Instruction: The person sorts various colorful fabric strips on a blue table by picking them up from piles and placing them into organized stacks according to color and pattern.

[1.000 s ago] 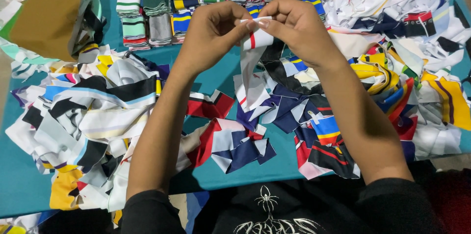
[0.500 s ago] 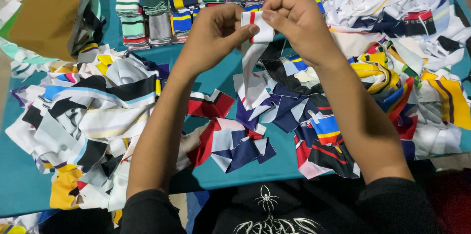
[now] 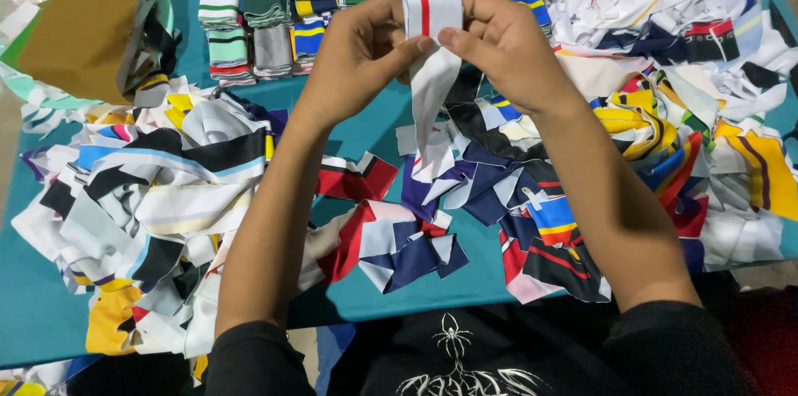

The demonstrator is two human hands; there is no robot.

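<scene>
My left hand and my right hand, raised above the teal table. Both hands are closed in a pinch on the upper end of a white fabric strip with a red stripe: the left thumb and fingers grip its left edge, the right thumb and fingers its right edge, with the fingertips nearly meeting across the front of the cloth. The strip hangs down from my hands, its lower end trailing onto the loose red, white and navy scraps lying on the table beneath. Beyond the strip, at the far edge of the table, stand rows of folded striped pieces in neat stacks. Left of the strip lies a large heap of black, white and yellow offcuts; right of it, another heap with yellow and white pieces. At the far left of the table sits a brown cardboard piece, tilted against a pale green rim.
</scene>
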